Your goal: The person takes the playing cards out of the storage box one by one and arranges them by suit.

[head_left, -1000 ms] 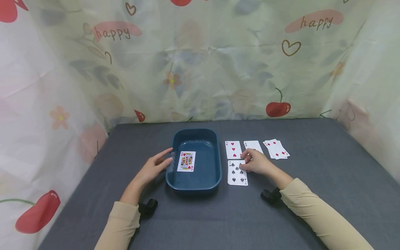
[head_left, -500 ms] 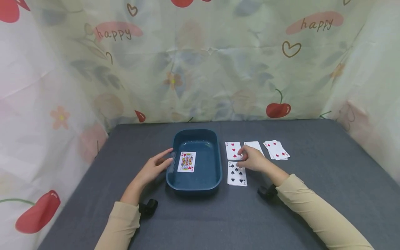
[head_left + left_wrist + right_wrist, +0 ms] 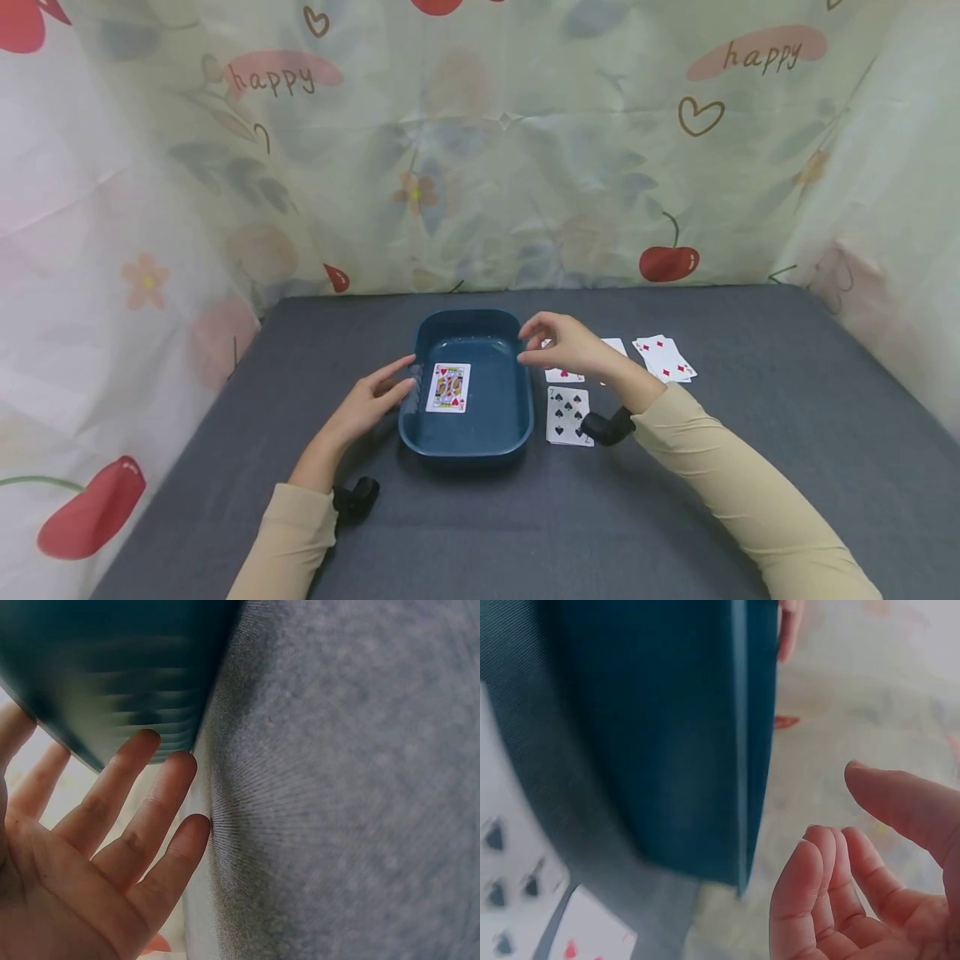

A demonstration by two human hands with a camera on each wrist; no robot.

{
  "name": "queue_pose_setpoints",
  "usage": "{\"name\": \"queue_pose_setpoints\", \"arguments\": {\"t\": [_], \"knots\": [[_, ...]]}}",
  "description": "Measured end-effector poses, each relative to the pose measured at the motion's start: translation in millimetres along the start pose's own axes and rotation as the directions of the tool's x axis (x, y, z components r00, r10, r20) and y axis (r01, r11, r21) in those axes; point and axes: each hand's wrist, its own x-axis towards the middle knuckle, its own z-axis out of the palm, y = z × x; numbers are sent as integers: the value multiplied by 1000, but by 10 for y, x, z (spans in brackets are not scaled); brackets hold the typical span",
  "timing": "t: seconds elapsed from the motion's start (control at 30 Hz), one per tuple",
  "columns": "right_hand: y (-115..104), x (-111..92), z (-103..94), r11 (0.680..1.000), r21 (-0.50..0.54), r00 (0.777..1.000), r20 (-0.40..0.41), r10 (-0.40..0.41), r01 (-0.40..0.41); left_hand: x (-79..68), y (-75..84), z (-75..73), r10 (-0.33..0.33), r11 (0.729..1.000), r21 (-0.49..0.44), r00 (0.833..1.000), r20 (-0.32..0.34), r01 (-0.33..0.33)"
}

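A dark blue plastic bin [image 3: 463, 455] stands on the table with a king of hearts card [image 3: 448, 388] face up inside. My left hand [image 3: 367, 403] rests its outstretched fingers against the bin's left side; the left wrist view shows them by its ridged outer wall. Over the bin's right rim hovers my right hand [image 3: 564, 345], with nothing seen between its bent fingers and the thumb [image 3: 892, 795]. Below it lie a hearts card [image 3: 564, 377], partly hidden, and a seven of spades [image 3: 561, 407] on top of a small stack. Another card [image 3: 617, 345] is mostly covered by the hand.
Several diamond cards [image 3: 664, 360] lie fanned to the right of the other cards. A grey cloth [image 3: 480, 533] covers the table. Patterned curtains [image 3: 495, 167] hang at the back and both sides. Each wrist carries a black camera [image 3: 609, 427].
My right hand has left the seven of spades and moved left and up to the bin's right rim. The left hand, the bin and the king have stayed put.
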Motion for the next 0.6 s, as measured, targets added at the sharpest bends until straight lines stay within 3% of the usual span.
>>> {"name": "queue_pose_setpoints", "arguments": {"t": [0.37, 0.6], "knots": [[-312, 363, 296, 999, 43, 996, 89, -5, 1, 6, -10, -16, 12, 1000, 7, 1000, 2, -12], [-382, 549, 492, 1000, -5, 994, 107, -21, 21, 22, -6, -14, -1, 1000, 1, 1000, 6, 1]]}}
